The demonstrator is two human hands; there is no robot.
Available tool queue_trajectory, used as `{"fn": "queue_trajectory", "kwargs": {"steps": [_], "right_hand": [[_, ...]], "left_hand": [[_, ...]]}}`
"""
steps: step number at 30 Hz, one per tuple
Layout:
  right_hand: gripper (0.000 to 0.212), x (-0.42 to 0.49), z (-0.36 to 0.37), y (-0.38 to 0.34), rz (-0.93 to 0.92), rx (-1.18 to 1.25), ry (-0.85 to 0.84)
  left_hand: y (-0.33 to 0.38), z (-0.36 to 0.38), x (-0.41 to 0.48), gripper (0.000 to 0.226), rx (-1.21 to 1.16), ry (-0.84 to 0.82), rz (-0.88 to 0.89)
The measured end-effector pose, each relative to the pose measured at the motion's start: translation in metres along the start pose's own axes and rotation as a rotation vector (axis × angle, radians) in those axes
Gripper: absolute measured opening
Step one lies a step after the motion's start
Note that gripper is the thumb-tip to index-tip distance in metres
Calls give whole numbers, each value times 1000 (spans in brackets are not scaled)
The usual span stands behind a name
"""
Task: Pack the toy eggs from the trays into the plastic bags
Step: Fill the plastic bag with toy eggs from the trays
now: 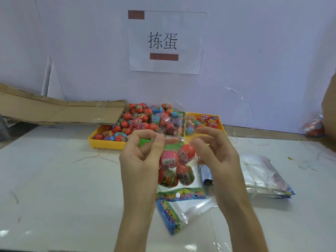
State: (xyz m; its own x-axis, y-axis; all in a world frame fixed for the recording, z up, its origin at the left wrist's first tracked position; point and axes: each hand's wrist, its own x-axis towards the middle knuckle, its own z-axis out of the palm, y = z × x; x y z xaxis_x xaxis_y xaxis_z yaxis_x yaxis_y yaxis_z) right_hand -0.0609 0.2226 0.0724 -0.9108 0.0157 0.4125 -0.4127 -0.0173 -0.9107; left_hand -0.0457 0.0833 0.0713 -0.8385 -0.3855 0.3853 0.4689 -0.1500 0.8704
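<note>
Between both hands, left hand (140, 157) and right hand (216, 153) pinch the egg-filled bag (174, 166).

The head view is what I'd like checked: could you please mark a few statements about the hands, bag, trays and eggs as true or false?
1. Both hands, left hand and right hand, hold a clear bag above the table. True.
2. The held bag is empty. False: several toy eggs sit inside it.
3. The yellow trays stand beyond the hands, near the wall. True.
4. The trays are emptied out. False: many eggs remain in them.
5. A stack of unused bags lies to the person's right. True.
</note>
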Motion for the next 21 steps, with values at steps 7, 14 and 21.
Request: {"fn": "queue_trajectory", "kwargs": {"steps": [7, 14, 21], "right_hand": [[10, -2, 2, 0, 43, 176, 172], [18, -1, 0, -1, 117, 355, 231], [17, 1, -8, -4, 205, 325, -22]], "left_hand": [[5, 5, -3, 18, 48, -58, -18], [2, 6, -2, 25, 4, -127, -68], [1, 5, 0, 22, -163, -32, -152]]}}
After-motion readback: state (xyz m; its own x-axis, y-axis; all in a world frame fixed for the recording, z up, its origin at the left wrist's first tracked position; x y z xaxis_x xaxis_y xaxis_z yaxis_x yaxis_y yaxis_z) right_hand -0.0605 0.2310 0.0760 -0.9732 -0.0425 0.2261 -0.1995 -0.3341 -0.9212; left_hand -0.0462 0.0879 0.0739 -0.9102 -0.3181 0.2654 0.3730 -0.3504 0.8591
